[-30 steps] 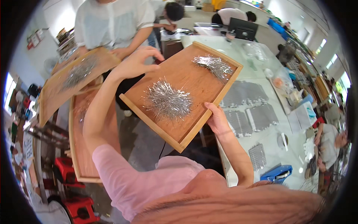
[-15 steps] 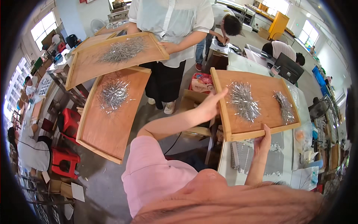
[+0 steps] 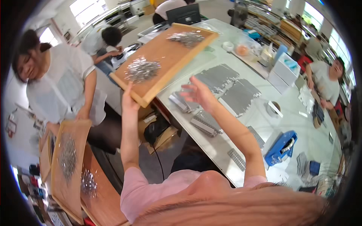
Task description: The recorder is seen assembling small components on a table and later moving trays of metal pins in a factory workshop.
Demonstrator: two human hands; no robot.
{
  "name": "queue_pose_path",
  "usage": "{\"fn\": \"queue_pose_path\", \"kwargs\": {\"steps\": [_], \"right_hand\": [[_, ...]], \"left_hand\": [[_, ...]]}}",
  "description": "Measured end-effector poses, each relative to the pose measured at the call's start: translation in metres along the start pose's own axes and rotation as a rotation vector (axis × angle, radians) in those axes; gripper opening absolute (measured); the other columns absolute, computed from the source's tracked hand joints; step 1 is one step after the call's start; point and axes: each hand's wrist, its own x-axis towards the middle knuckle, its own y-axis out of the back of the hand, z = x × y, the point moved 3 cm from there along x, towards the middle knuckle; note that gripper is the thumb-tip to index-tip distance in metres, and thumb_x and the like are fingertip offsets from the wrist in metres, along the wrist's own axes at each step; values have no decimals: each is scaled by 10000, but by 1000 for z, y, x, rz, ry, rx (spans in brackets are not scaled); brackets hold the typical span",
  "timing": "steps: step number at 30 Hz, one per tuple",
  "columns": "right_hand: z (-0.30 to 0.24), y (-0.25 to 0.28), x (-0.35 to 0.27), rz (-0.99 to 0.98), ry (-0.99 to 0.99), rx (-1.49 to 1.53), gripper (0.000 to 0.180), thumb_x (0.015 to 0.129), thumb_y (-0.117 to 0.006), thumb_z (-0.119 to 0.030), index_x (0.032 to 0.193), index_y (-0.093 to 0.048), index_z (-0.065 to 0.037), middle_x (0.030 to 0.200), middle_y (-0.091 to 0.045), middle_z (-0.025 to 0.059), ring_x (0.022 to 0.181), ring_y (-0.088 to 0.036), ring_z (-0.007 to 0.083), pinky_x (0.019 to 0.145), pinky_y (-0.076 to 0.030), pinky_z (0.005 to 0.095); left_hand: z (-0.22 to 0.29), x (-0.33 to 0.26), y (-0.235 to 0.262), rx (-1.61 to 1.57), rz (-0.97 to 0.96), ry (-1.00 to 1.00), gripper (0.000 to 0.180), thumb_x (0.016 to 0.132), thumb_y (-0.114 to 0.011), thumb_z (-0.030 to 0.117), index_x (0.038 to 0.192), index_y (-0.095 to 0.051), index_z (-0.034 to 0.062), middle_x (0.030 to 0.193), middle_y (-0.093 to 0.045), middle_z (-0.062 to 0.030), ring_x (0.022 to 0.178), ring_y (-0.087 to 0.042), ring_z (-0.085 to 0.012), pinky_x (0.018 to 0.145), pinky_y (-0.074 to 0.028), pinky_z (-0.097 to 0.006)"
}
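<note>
My left hand (image 3: 130,101) grips the near corner of a shallow wooden tray (image 3: 160,56), which is tilted above the far left end of the white table. Two heaps of thin, silvery, needle-like metal pieces lie in it: a nearer heap (image 3: 142,70) and a farther heap (image 3: 186,38). Off the tray, my right hand (image 3: 200,94) is held over the table with its fingers spread and nothing in them. At the left, a co-worker in a white blouse holds a second tray (image 3: 75,196) bearing a similar heap. Partly under it is a third tray (image 3: 107,207) with more metal pieces.
On the white table (image 3: 249,128) lie flat grey strip sheets (image 3: 218,77), bundled grey strips (image 3: 205,126), a tape roll (image 3: 273,109) and a blue tape dispenser (image 3: 281,148). White boxes (image 3: 284,71) stand farther right. A monitor (image 3: 183,14) is beyond the tray. Cardboard (image 3: 166,139) sits below the table's edge.
My view has turned to the right, bringing more of the table in. My right hand has let go of the tray's edge; my left hand still holds the tray.
</note>
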Motion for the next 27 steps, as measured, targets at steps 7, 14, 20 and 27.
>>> {"fn": "queue_pose_path", "kwargs": {"steps": [7, 14, 20, 27], "right_hand": [[13, 25, -173, 5, -113, -332, 628, 949, -500, -536, 1379, -495, -79, 1213, -620, 128, 974, -655, 219, 834, -496, 344], [61, 39, -282, 355, -179, -226, 453, 960, -507, -311, 1302, -552, -18, 1152, -650, 136, 912, -689, 220, 782, -533, 297], [94, 28, -286, 442, -130, -87, 467, 951, -526, -306, 1294, -550, 10, 1167, -644, 178, 925, -693, 238, 774, -553, 289], [117, 20, -266, 416, -169, -17, 426, 1007, -485, -287, 1316, -527, 4, 1191, -626, 173, 936, -681, 215, 799, -537, 279]], "left_hand": [[17, 102, 59, 94, 74, 5, 443, 983, -547, 277, 1339, -463, 27, 1311, -555, -166, 1191, -563, -346, 1015, -466, -515], [-31, 123, 106, 83, 144, 58, 492, 974, -568, 282, 1379, -438, 36, 1357, -529, -159, 1216, -546, -344, 1024, -450, -531], [-48, 149, 124, 33, 129, 103, 525, 958, -598, 281, 1388, -433, 29, 1360, -527, -176, 1225, -538, -359, 1031, -445, -532], [-86, 203, 120, 6, 90, 130, 482, 939, -631, 256, 1327, -481, 12, 1287, -576, -160, 1162, -585, -331, 1016, -468, -497]]}}
